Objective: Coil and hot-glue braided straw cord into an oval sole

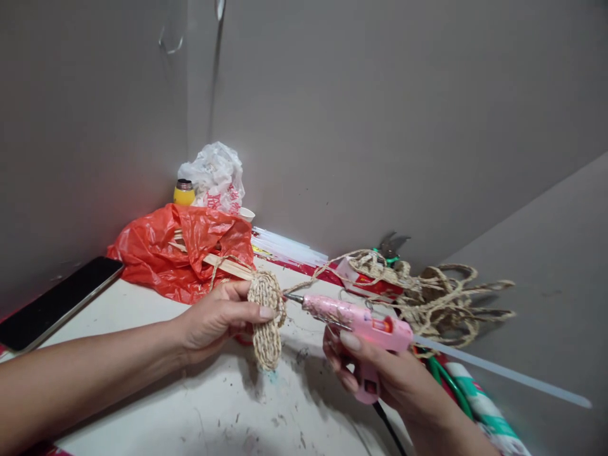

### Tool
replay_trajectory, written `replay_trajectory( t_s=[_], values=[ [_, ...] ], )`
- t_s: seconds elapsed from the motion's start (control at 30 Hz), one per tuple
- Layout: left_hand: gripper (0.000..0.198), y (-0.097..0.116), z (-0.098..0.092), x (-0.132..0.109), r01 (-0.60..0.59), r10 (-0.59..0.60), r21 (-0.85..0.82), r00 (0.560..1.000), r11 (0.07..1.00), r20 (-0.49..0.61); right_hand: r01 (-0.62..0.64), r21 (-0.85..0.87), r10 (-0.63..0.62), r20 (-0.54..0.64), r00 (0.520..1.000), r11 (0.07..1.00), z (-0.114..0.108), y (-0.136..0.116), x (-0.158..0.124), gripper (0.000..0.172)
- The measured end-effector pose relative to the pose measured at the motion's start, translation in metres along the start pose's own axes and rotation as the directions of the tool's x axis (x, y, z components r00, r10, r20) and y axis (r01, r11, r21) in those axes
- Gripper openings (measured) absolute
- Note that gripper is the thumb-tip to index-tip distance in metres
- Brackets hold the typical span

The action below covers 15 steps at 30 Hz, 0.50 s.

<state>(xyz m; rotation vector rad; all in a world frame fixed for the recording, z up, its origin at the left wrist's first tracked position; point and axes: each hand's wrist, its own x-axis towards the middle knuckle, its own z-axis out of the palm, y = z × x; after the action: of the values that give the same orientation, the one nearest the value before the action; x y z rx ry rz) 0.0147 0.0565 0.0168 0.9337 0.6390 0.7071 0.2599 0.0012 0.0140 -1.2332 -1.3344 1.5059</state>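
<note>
right hand (384, 367) grips pink glue gun (354, 318), left hand (216, 320) pinches rope piece (266, 345), red bag (152, 253) behind.

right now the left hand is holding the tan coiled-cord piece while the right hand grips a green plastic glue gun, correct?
The colour is wrong: the head view shows a pink plastic glue gun in the right hand, while the left hand holds the tan coiled-cord piece.
</note>
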Motion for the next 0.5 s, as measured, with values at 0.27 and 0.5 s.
replay_trajectory(
  t_s=[0.27,0.5],
  values=[
    [0.022,-0.003,-0.003,0.005,0.018,-0.018,-0.009,1.000,1.000,-0.001,0.128,0.082,-0.115,-0.144,0.983,0.988,-0.023,-0.013,0.001,0.038],
    [0.022,-0.005,-0.006,0.009,0.035,-0.035,-0.035,0.999,0.999,0.002,0.432,0.202,-0.234,-0.606,0.760,0.879,-0.031,-0.027,0.004,0.023]
  ],
)
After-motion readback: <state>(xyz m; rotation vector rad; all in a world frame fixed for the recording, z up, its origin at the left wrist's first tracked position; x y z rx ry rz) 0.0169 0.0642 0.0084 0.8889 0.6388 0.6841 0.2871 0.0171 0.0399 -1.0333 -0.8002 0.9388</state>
